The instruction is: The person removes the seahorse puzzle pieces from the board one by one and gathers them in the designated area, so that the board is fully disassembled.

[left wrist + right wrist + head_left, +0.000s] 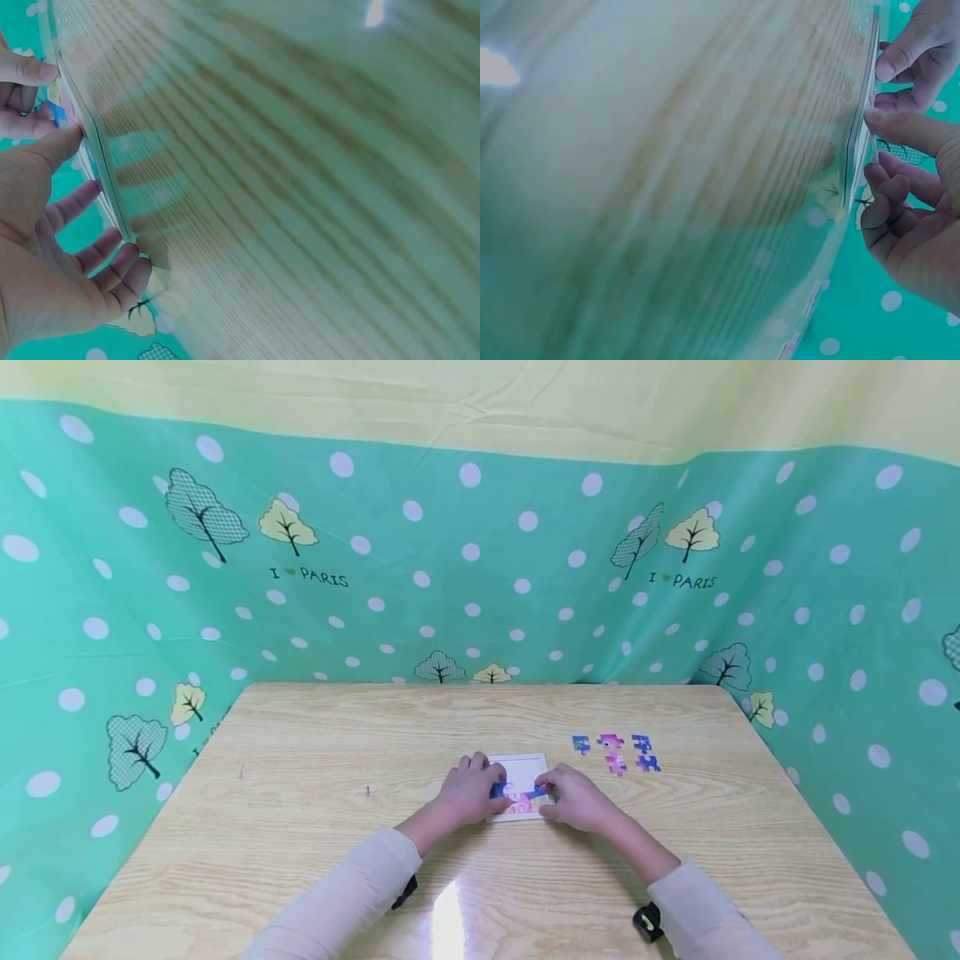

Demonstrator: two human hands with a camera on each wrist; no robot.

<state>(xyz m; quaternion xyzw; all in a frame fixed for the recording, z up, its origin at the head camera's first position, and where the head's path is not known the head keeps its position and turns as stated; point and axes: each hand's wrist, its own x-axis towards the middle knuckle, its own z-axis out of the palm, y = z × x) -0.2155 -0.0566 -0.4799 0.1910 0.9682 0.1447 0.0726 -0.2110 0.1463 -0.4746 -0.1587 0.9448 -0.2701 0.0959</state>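
Observation:
A white-rimmed jigsaw tray (531,758) lies flat on the table, with pink and blue pieces (519,803) fitted along its near part and a bare white area behind them. At the tray's left side, my left hand (471,789) holds the border, thumb at the near edge and fingers along the side in the left wrist view. On the opposite side, my right hand (576,799) pinches a blue jigsaw piece (538,792) low over the tray. Its thumb rests by the near right corner; the fingers partly hide the piece.
Several loose jigsaw pieces (617,763), blue and pink, lie right of the tray. A tiny dark object (367,791) is on the wood-grain table (315,735) to the left. A green dotted curtain (465,610) hangs behind the table.

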